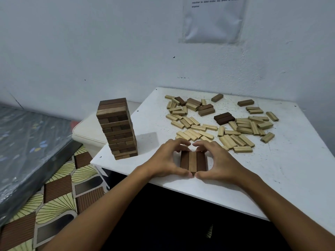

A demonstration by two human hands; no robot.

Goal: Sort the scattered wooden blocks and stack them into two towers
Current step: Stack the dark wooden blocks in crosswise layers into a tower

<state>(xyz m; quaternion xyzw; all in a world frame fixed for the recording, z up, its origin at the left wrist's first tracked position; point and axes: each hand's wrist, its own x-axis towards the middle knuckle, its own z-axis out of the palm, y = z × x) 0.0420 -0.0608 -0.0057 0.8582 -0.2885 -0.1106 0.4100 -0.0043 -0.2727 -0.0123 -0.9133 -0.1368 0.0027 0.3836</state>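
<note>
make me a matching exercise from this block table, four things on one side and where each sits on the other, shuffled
Things:
1. dark tower
2. three-block set
3. pale block pile
4. dark pair

Places:
A. between the left hand and right hand
B. at the table's left corner
C. lying flat amid the scattered pale blocks
D. spread across the table's far and right part

Pairs: 1-B, 2-A, 3-D, 4-C
</note>
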